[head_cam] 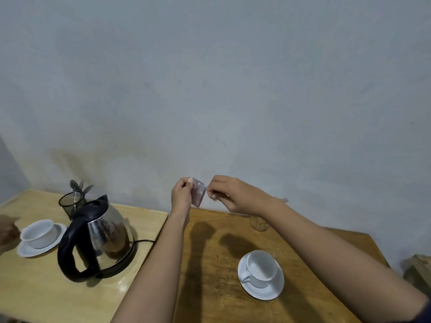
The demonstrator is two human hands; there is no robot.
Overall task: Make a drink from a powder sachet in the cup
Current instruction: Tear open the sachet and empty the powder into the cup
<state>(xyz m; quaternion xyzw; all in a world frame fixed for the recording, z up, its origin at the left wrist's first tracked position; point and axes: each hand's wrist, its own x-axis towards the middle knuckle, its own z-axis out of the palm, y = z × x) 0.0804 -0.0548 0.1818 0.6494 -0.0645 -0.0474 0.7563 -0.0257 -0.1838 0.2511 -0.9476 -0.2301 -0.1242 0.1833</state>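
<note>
A small pinkish powder sachet [199, 192] is held up in the air above the far edge of the dark wooden table [210, 264]. My left hand [182, 194] pinches its left top corner. My right hand [235, 194] pinches its right edge, with a small torn scrap at the fingertips. An empty white cup [261, 268] stands on a white saucer [268, 292] on the dark table, below and to the right of my hands.
On the lighter table [35, 287] at left stand an electric kettle [100, 236] on its base, a second white cup on a saucer [39, 234], and a mesh holder with spoons [72, 201]. A glass [258, 223] sits behind my right arm. Another person's hand [8, 231] shows at the left edge.
</note>
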